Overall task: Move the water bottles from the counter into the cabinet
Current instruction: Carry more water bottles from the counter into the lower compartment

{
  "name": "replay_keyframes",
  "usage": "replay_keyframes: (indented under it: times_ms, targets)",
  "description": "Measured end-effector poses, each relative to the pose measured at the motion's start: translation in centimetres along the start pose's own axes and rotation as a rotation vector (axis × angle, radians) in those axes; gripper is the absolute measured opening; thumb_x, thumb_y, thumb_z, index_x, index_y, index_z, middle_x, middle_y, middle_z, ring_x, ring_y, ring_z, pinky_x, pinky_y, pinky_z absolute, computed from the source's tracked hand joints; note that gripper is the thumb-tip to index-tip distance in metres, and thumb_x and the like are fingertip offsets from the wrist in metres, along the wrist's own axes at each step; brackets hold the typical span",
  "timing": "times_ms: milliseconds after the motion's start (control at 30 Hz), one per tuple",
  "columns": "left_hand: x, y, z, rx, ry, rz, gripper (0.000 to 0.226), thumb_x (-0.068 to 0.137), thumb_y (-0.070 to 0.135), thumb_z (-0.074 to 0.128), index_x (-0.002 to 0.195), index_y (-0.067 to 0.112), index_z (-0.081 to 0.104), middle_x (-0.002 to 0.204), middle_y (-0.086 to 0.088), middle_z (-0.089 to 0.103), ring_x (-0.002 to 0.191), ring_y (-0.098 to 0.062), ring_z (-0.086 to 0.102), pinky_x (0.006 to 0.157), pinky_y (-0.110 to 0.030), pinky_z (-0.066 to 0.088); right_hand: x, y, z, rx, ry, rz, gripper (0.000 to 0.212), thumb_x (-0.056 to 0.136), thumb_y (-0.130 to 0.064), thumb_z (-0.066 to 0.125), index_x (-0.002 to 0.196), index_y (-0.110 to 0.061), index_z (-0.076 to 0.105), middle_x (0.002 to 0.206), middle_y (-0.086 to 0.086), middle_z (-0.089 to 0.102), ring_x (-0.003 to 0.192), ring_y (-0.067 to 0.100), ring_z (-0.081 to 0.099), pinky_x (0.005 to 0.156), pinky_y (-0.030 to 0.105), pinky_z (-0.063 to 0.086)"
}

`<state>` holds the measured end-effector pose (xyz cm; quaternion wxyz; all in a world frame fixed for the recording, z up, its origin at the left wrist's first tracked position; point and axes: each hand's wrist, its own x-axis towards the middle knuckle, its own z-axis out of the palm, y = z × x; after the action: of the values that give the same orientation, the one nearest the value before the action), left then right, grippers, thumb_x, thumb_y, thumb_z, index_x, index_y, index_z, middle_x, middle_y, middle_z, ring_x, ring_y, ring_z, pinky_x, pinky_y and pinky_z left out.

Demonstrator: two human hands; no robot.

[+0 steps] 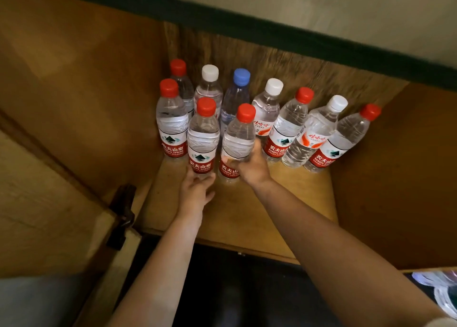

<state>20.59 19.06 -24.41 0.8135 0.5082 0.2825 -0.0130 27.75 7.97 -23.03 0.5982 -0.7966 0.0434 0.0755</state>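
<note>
Several clear water bottles stand upright on the wooden cabinet shelf (pixel 284 198), most with red caps, some white, one blue (pixel 236 97). My left hand (pixel 196 190) holds the base of a red-capped bottle (pixel 203 139) at the front of the group. Just to its right, my right hand (pixel 251 166) wraps around the lower half of another red-capped bottle (pixel 238 139). Both bottles rest on the shelf, close together. The other bottles form rows behind and to the right, out to the red-capped bottle (pixel 343 139) by the right wall.
The cabinet's side walls (pixel 395 178) close in left and right, with a wood-grain back panel (pixel 272 62). An open door with a dark hinge (pixel 122 215) hangs at the lower left. Plastic wrapping (pixel 442 294) shows at the lower right edge.
</note>
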Motion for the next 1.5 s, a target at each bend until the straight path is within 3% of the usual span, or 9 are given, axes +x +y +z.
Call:
replay_keyframes:
  times_ms: [167, 333, 433, 700, 1033, 1267, 1333, 1400, 1500]
  targets:
    - [0.7, 0.7, 1.3, -0.298, -0.024, -0.001, 0.046, 0.090, -0.003, 0.048, 0.133, 0.014, 0.048, 0.132, -0.006, 0.056, 0.121, -0.022, 0.053, 0.097, -0.035, 0.042, 0.7, -0.6, 0.4, -0.017, 0.001, 0.017, 0.073, 0.069, -0.017, 0.080, 0.127, -0.021, 0.036, 0.127, 0.000, 0.058, 0.120, 0.021, 0.052, 0.104, 0.040, 0.040]
    - [1.7, 1.7, 2.0, -0.410, -0.034, -0.012, 0.047, 0.087, -0.013, 0.042, 0.131, 0.005, 0.048, 0.120, -0.007, 0.059, 0.100, -0.015, 0.059, 0.100, -0.034, 0.042, 1.3, -1.4, 1.1, -0.017, 0.027, 0.022, 0.074, 0.072, -0.012, 0.077, 0.130, -0.020, 0.031, 0.129, 0.003, 0.057, 0.121, 0.024, 0.051, 0.104, 0.041, 0.039]
    - [2.3, 2.2, 2.1, -0.424, -0.046, 0.001, 0.048, 0.086, -0.017, 0.039, 0.125, 0.008, 0.051, 0.117, -0.005, 0.059, 0.106, -0.018, 0.057, 0.093, -0.029, 0.046, 1.4, -1.6, 1.4, -0.052, 0.052, 0.019, 0.071, 0.072, -0.014, 0.077, 0.127, -0.021, 0.031, 0.126, 0.003, 0.058, 0.118, 0.023, 0.053, 0.097, 0.033, 0.041]
    - [2.8, 2.3, 2.3, -0.296, -0.049, 0.038, 0.057, 0.081, -0.021, 0.035, 0.128, 0.007, 0.050, 0.116, -0.004, 0.060, 0.108, -0.019, 0.056, 0.090, -0.027, 0.047, 1.4, -1.5, 1.9, -0.148, 0.111, 0.021, 0.071, 0.071, -0.007, 0.076, 0.125, -0.022, 0.032, 0.119, -0.001, 0.059, 0.105, 0.014, 0.053, 0.084, 0.021, 0.037]
    - [2.5, 2.5, 2.2, -0.232, -0.060, 0.012, 0.059, 0.083, -0.019, 0.037, 0.134, 0.010, 0.046, 0.132, -0.009, 0.055, 0.122, -0.025, 0.051, 0.092, -0.028, 0.045, 1.3, -1.5, 1.8, -0.143, 0.121, 0.018, 0.069, 0.070, -0.009, 0.077, 0.123, -0.022, 0.034, 0.117, 0.001, 0.062, 0.105, 0.017, 0.056, 0.082, 0.024, 0.040]
    - [1.3, 1.9, 0.6, -0.046, -0.038, -0.112, 0.051, 0.088, -0.007, 0.044, 0.124, 0.029, 0.046, 0.108, 0.000, 0.062, 0.112, -0.022, 0.055, 0.107, -0.044, 0.037, -0.3, -0.9, 0.8, 0.021, -0.011, 0.047, 0.092, 0.067, -0.005, 0.078, 0.140, -0.020, 0.025, 0.135, 0.003, 0.051, 0.125, 0.019, 0.047, 0.106, 0.038, 0.038]
    - [0.3, 1.5, -0.1, -0.001, -0.016, -0.124, 0.053, 0.091, -0.003, 0.045, 0.134, 0.026, 0.037, 0.106, -0.002, 0.063, 0.107, -0.021, 0.058, 0.105, -0.045, 0.039, -1.8, 0.0, 0.0, 0.022, -0.023, 0.063, 0.097, 0.070, -0.003, 0.076, 0.145, -0.022, 0.018, 0.144, 0.006, 0.040, 0.133, 0.021, 0.038, 0.109, 0.042, 0.035]
    - [-1.4, 0.7, -0.6, 0.101, -0.036, -0.118, 0.050, 0.094, 0.002, 0.043, 0.139, 0.020, 0.034, 0.119, -0.006, 0.061, 0.111, -0.022, 0.058, 0.103, -0.044, 0.040, -3.9, 1.4, -1.6, 0.008, -0.049, 0.110, 0.090, 0.076, -0.004, 0.072, 0.145, -0.022, 0.017, 0.145, 0.004, 0.035, 0.133, 0.021, 0.035, 0.108, 0.043, 0.036]
    - [-4.4, -1.2, -0.4, 0.279, -0.064, -0.118, 0.037, 0.095, 0.008, 0.045, 0.131, 0.016, 0.044, 0.120, -0.005, 0.061, 0.111, -0.022, 0.058, 0.102, -0.041, 0.040, -7.8, 3.8, -4.9, 0.005, -0.082, 0.183, 0.059, 0.081, -0.004, 0.065, 0.133, -0.015, 0.040, 0.115, -0.001, 0.052, 0.111, 0.016, 0.050, 0.092, 0.031, 0.047]
